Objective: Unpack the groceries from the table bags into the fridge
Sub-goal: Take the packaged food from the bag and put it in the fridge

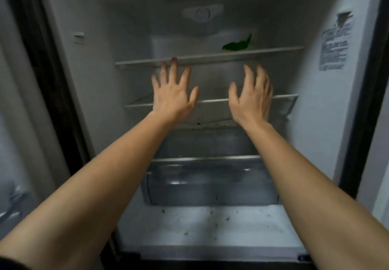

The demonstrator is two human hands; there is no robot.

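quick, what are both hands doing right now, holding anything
Left hand: open, fingers spread, holding nothing, raised in front of the fridge shelves.
Right hand: open, fingers loosely extended, holding nothing.

1. White, greying toward the back, on the fridge (315, 122) walls.
2. Deep green on the pepper (236, 45) at one o'clock.
3. White with dense dark print on the label (334, 46) at two o'clock.
4. Dark specks across the white floor (210, 223) at six o'clock.
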